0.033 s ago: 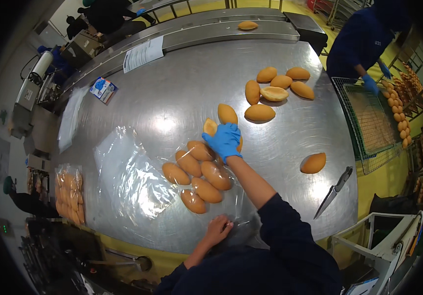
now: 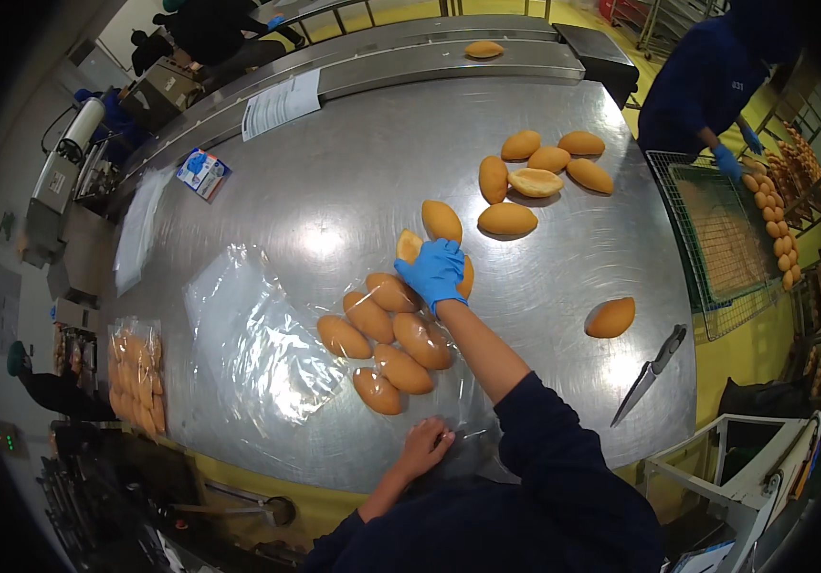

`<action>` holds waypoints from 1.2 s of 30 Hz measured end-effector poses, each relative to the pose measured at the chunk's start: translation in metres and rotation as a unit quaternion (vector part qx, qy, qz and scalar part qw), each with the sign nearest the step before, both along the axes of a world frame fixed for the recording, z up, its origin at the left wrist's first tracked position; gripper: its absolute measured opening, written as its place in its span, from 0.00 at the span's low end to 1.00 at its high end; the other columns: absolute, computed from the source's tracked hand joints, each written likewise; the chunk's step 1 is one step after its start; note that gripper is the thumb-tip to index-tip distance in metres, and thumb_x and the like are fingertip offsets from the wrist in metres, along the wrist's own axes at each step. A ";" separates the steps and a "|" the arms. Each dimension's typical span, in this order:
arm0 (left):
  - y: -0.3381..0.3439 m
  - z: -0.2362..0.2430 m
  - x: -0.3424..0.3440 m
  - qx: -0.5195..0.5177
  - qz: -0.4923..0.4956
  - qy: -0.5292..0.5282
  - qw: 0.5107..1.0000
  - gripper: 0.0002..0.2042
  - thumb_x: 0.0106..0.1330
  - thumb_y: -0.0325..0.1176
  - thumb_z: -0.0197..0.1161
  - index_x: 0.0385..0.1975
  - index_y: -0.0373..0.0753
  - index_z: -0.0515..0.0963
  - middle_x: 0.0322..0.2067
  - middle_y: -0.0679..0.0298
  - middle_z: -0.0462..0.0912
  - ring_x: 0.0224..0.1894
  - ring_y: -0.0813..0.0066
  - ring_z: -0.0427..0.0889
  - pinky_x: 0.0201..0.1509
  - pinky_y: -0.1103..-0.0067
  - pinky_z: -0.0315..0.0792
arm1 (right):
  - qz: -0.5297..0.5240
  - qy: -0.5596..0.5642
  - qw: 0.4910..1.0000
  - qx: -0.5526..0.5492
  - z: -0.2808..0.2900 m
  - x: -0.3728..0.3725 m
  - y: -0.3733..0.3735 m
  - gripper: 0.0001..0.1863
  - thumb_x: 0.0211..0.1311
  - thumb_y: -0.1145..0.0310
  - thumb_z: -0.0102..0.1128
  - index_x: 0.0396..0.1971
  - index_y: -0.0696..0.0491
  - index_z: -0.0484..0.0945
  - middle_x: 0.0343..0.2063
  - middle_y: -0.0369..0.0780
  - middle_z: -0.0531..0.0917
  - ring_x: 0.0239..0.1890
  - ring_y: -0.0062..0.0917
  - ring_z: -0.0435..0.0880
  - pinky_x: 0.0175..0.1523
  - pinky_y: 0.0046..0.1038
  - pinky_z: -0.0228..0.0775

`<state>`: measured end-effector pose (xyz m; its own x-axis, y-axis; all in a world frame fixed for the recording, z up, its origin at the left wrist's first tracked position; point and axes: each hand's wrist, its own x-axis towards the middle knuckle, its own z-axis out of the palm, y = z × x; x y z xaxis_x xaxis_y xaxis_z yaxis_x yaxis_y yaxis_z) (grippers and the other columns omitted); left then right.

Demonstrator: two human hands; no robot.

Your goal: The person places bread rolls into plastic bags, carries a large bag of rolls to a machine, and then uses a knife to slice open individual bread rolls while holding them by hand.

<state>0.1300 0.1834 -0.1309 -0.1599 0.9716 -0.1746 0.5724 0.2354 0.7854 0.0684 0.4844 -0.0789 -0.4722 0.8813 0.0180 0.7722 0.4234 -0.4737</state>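
Note:
My right hand (image 2: 432, 272), in a blue glove, reaches over the table and closes palm-down around bread rolls. One roll with its pale side up (image 2: 410, 244) shows at its fingertips, and a brown roll (image 2: 466, 277) shows at its right side; the palm hides the rest. Just beyond lies another roll (image 2: 441, 221). Several glossy rolls (image 2: 404, 369) lie under the film of a clear plastic bag (image 2: 329, 312), below and left of this hand. My bare left hand (image 2: 426, 449) rests by the near edge with curled fingers, pinching film of that bag; its fingertips are partly hidden.
Flat plastic bags (image 2: 248, 334) cover the table's left part. A knife (image 2: 650, 375) and a lone roll (image 2: 611, 318) lie right; several rolls (image 2: 535, 181) sit farther back. A filled bag (image 2: 136, 377) stands at the left edge. A co-worker (image 2: 711, 81) handles a wire rack (image 2: 706, 229).
My right hand has shifted very slightly, and a little more of the roll at its right side shows. My left hand and the other rolls stay in place.

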 end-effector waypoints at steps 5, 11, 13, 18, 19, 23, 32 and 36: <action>0.001 0.004 0.003 -0.009 0.016 -0.007 1.000 0.11 0.63 0.41 0.54 0.26 0.39 0.70 0.27 0.60 0.71 0.35 0.59 0.71 0.39 0.68 0.60 | 0.032 -0.033 0.993 0.107 -0.030 -0.006 -0.019 0.22 0.52 0.64 0.55 0.49 0.54 0.71 0.35 0.44 0.75 0.38 0.37 0.75 0.42 0.40 0.69; -0.002 -0.006 0.004 0.035 0.007 0.014 0.999 0.11 0.62 0.41 0.55 0.26 0.40 0.70 0.27 0.60 0.71 0.35 0.59 0.72 0.38 0.68 0.61 | 0.019 -0.072 0.984 0.165 -0.044 0.086 -0.066 0.30 0.52 0.66 0.53 0.60 0.47 0.65 0.44 0.43 0.73 0.46 0.39 0.73 0.60 0.48 0.54; -0.004 -0.007 0.005 0.038 0.012 0.016 0.999 0.11 0.62 0.41 0.55 0.26 0.40 0.70 0.27 0.60 0.71 0.34 0.59 0.72 0.38 0.68 0.61 | 0.005 -0.118 0.977 0.176 -0.041 0.116 -0.070 0.31 0.52 0.61 0.56 0.59 0.47 0.65 0.50 0.44 0.72 0.51 0.42 0.71 0.64 0.57 0.43; 0.000 -0.003 0.004 0.044 0.009 0.003 0.999 0.11 0.61 0.39 0.57 0.24 0.39 0.70 0.26 0.61 0.72 0.34 0.61 0.72 0.37 0.68 0.61 | -0.010 -0.129 0.990 0.049 -0.011 0.142 -0.075 0.38 0.43 0.44 0.61 0.54 0.51 0.71 0.62 0.49 0.62 0.63 0.52 0.58 0.63 0.65 0.30; -0.001 -0.004 0.002 0.052 0.012 -0.008 0.999 0.11 0.61 0.39 0.57 0.24 0.39 0.70 0.26 0.61 0.72 0.33 0.61 0.72 0.37 0.68 0.61 | -0.002 -0.139 0.990 0.035 -0.008 0.142 -0.076 0.39 0.41 0.41 0.62 0.52 0.53 0.73 0.63 0.49 0.60 0.65 0.52 0.56 0.63 0.65 0.30; -0.007 -0.001 0.001 0.078 0.030 -0.057 0.995 0.11 0.62 0.37 0.57 0.24 0.37 0.69 0.26 0.60 0.72 0.29 0.62 0.73 0.34 0.69 0.62 | -0.133 -0.107 0.985 0.029 0.007 0.157 -0.096 0.37 0.43 0.40 0.61 0.43 0.58 0.78 0.65 0.48 0.56 0.64 0.62 0.49 0.62 0.66 0.31; -0.013 0.052 0.016 0.208 0.065 0.109 0.970 0.08 0.58 0.33 0.60 0.24 0.38 0.70 0.25 0.62 0.70 0.28 0.63 0.72 0.32 0.70 0.63 | -0.223 -0.070 0.971 0.050 0.001 0.224 -0.102 0.39 0.44 0.38 0.60 0.41 0.63 0.78 0.66 0.47 0.50 0.62 0.66 0.44 0.64 0.60 0.37; -0.012 0.062 0.026 0.264 0.086 0.204 0.939 0.06 0.55 0.32 0.62 0.24 0.41 0.71 0.26 0.65 0.72 0.29 0.67 0.73 0.33 0.72 0.63 | -0.158 -0.109 0.976 0.100 -0.008 0.247 -0.079 0.38 0.45 0.40 0.60 0.42 0.63 0.77 0.63 0.49 0.57 0.63 0.56 0.53 0.66 0.51 0.46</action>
<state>0.1560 0.1712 -0.0691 -0.2716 0.8595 0.4331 0.8399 -0.0081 0.5427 0.3157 0.4050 -0.0874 -0.1896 0.9726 0.1344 0.9525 0.2155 -0.2153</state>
